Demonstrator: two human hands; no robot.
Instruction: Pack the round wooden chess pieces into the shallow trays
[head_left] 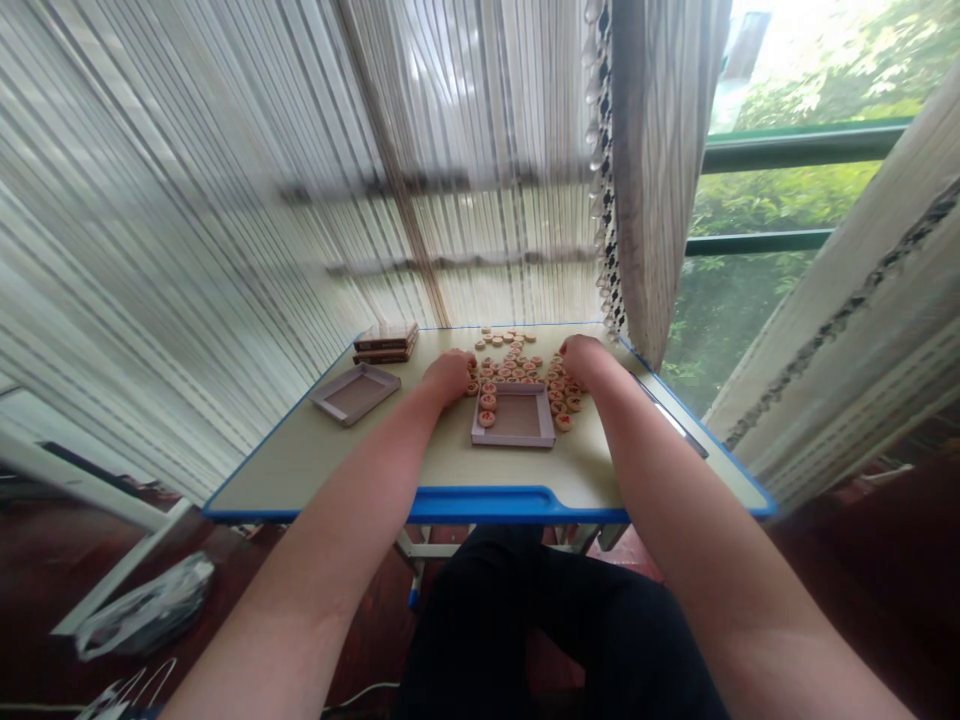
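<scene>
Left hand: the left hand (448,378) lies knuckles-up on the tabletop (450,465), against the left edge of the pile. The fingers are curled away from the camera, so I cannot tell whether they pinch anything.
Right hand: the right hand (581,358) rests the same way on the right edge of the pile. Its fingers are tucked under, and its grip cannot be told either.
Wooden discs: the wooden discs (517,365), round with red marks, lie loose between the hands and spread toward the far edge.
Shallow box: the shallow box (517,441) sits just nearer than the pile. Two discs appear to be inside along its left wall, and others touch its right wall from outside.
Step in hand: it seems both hands are bracketing the pile, as if herding it.
What a move calls for: a flat sweep would likely not clear the box's raised rim, so discs need lifting over it.
Around: a second shallow box (355,392) lies well to the left, a flat brown stack (386,341) lies beyond it, and a striped curtain (225,200) hangs behind.
</scene>
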